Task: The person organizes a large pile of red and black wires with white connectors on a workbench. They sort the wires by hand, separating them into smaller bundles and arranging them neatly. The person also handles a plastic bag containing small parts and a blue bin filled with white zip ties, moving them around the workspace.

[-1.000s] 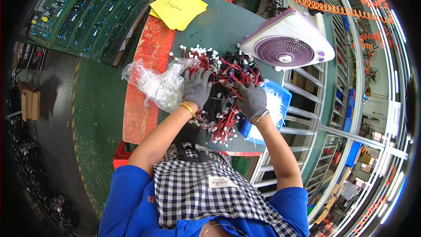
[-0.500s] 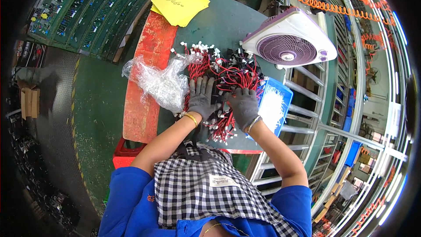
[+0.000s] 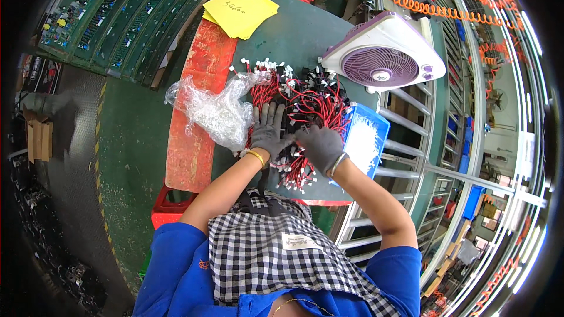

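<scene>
A heap of red and black wires (image 3: pixel 314 103) with white connectors lies on the dark green tabletop. My left hand (image 3: pixel 268 132), in a grey glove, rests flat on the wires with its fingers stretched forward. Close to its thumb, my right hand (image 3: pixel 320 148), gloved too, is bent over the heap with its fingers curled in. Whatever those fingers may hold is hidden under the glove. More red wires (image 3: pixel 296 173) with white ends lie below and between the hands. A crumpled clear plastic bag (image 3: pixel 214 114) sits against the left side of the heap.
Right of the wires stands a blue tray (image 3: pixel 380 135) holding small white pieces. A white and purple fan (image 3: pixel 385 58) stands at the back right, and yellow paper sheets (image 3: pixel 241 10) lie at the back left. Metal rollers (image 3: pixel 402 149) run along the right side.
My right hand has drawn in toward my left thumb, and its fingers have gone from stretched out to curled. My left hand stays flat in nearly the same place.
</scene>
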The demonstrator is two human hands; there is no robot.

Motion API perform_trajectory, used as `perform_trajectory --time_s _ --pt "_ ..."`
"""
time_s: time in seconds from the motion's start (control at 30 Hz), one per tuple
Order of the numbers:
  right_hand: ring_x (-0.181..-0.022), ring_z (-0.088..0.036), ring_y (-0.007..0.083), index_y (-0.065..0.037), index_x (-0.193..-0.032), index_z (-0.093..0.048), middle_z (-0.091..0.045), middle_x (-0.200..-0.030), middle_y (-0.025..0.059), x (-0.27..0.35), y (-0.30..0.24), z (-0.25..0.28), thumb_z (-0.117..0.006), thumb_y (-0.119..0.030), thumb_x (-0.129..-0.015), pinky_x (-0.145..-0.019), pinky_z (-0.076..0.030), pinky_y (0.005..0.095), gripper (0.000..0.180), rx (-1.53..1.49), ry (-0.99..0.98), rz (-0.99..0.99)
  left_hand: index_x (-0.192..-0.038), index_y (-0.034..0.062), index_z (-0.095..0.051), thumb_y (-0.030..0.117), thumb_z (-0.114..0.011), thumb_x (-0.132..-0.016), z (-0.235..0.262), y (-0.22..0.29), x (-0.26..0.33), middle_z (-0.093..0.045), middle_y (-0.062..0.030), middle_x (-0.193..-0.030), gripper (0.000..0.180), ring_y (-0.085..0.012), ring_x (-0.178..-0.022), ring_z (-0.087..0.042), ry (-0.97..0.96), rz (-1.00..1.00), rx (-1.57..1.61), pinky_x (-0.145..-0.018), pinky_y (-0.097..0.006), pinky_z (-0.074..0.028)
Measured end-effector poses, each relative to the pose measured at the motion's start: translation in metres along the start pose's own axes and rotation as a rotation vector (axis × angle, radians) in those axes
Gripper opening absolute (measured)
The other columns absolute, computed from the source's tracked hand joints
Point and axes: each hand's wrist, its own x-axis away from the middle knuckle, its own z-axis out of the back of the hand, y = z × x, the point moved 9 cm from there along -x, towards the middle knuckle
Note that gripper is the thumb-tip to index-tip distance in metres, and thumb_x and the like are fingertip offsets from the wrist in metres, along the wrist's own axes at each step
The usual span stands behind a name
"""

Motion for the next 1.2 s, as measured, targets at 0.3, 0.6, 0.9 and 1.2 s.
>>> perform_trajectory --time_s 0.3,0.6,0.9,1.2 --pt "-0.069 -0.064 0.0302 -0.028 -0.115 -0.066 -0.063 -0.084 0.0095 0.094 0.017 0.02 -0.07 -0.022 -0.076 -0.062 -0.05 0.043 0.04 -0.275 0.149 0.011 -0.153 0.0104 -0.021 0.058 -0.066 -0.079 0.01 0.0 0.001 -0.024 -0.0224 -0.156 0.099 -0.0388 -0.147 -0.016 0.043 -0.019 0.012 -0.12 -0.054 -0.002" --pt "-0.091 -0.061 0.0296 -0.026 -0.123 -0.061 -0.064 -0.099 0.0076 0.131 0.059 0.0 -0.073 -0.02 -0.072 -0.08 -0.046 0.0445 0.052 -0.256 0.434 -0.29 -0.12 0.0066 -0.055 0.048 -0.067 -0.084 0.025 0.066 0.019 -0.058 -0.0185 -0.118 0.057 -0.0363 -0.106 -0.059 -0.029 -0.161 0.33 -0.091 -0.045 -0.047" --pt "-0.099 -0.058 0.0278 -0.025 -0.126 -0.061 -0.061 -0.107 0.0065 0.13 0.047 -0.013 -0.072 -0.023 -0.078 -0.088 -0.042 0.0441 0.049 -0.158 0.569 -0.278 -0.106 0.0032 -0.059 0.056 -0.065 -0.082 -0.019 0.075 0.006 -0.066 -0.0225 -0.096 0.058 -0.0391 -0.099 -0.062 -0.269 -0.141 0.186 -0.088 -0.049 -0.046" --pt "-0.098 -0.058 0.0262 -0.026 -0.127 -0.06 -0.061 -0.105 0.0046 0.136 0.042 -0.007 -0.07 -0.026 -0.082 -0.081 -0.044 0.0435 0.046 -0.131 0.64 -0.304 -0.097 0.0038 -0.063 0.052 -0.069 -0.078 0.004 0.082 0.009 -0.067 -0.0233 -0.089 0.052 -0.0407 -0.09 -0.064 -0.231 -0.131 0.246 -0.081 -0.05 -0.048"
